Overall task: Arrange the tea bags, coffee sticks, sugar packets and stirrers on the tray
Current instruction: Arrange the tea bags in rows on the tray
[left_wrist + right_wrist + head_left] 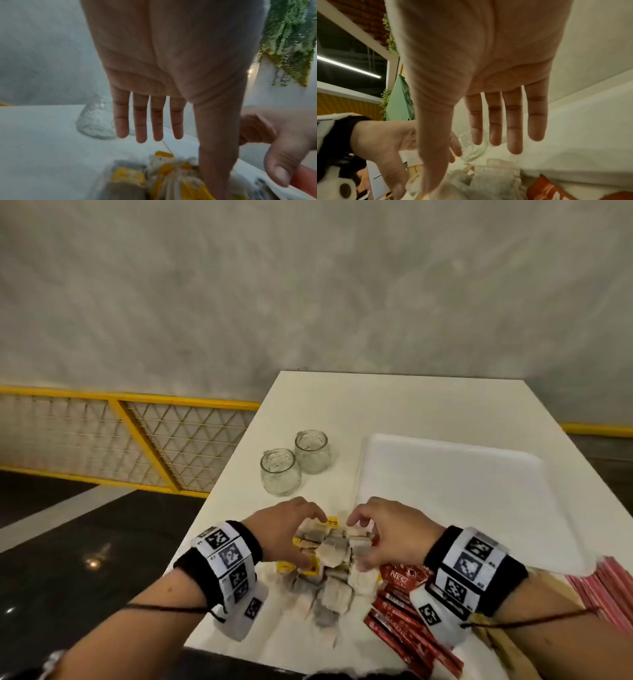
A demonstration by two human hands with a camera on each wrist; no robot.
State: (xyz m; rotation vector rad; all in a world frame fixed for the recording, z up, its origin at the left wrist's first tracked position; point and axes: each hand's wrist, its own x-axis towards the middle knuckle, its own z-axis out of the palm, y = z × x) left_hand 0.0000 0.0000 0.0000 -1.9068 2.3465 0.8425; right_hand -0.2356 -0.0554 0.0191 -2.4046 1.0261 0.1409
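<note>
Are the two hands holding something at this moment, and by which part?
It cannot be told for certain. The left hand and right hand cup the tea bags from both sides, thumbs low, fingers straight in the wrist views.

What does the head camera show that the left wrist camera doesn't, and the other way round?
Only the head view shows the whole white tray, still bare, both glass jars, the red coffee sticks and both wristbands.

Only the left wrist view shows the left hand's palm with its fingers held straight, plus hanging green plants on the wall.

Both show the pile of tea bags with yellow tags, the white table, and the right hand close beside the left.
</note>
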